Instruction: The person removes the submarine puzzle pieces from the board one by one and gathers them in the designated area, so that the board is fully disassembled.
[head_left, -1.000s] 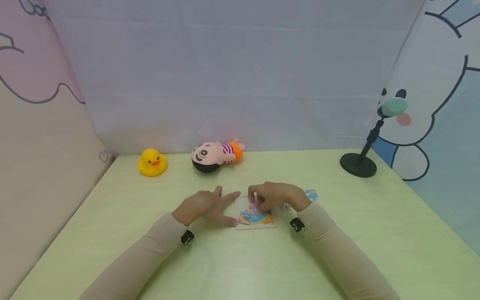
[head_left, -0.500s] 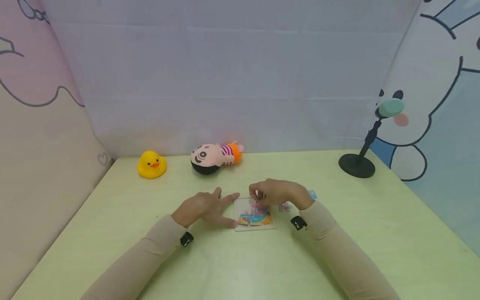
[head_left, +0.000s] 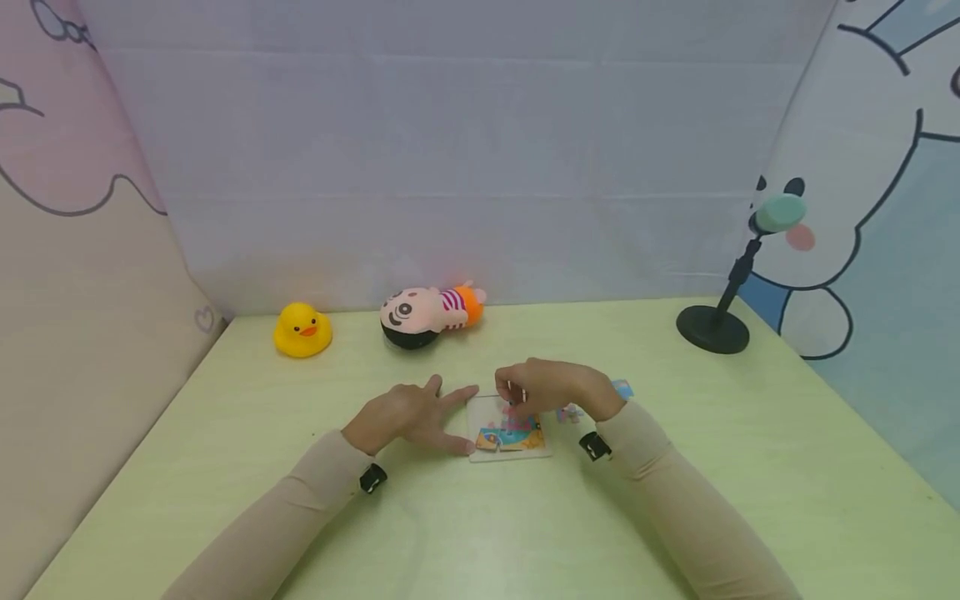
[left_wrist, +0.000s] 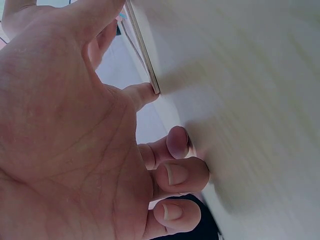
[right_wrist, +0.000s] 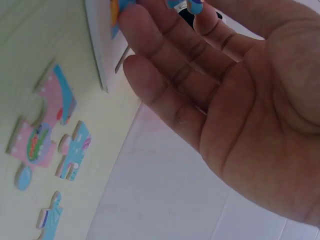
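A square puzzle board [head_left: 510, 456] with a white rim lies flat on the table, its lower part filled with blue and orange picture pieces. At its left edge is my left hand [head_left: 408, 417], fingers spread, with one fingertip at the far corner and another at the near corner. My right hand [head_left: 551, 388] is bent over the board and pinches a small puzzle piece [right_wrist: 194, 6]. Mostly hidden by the fingers, that piece shows as a bit of blue in the right wrist view. The other right fingers hang close over the board.
Loose puzzle pieces lie right of the board: a pink one [right_wrist: 45, 142], a light blue one [right_wrist: 75, 150] and another blue one [right_wrist: 50, 217]. Along the back stand a yellow rubber duck [head_left: 302, 331], a lying doll [head_left: 431, 315] and a black stand [head_left: 712, 330] with a green head.
My right hand shifts only slightly over the board, still pinching the piece. My left hand stays at the board's left edge. The whole head view moves a little.
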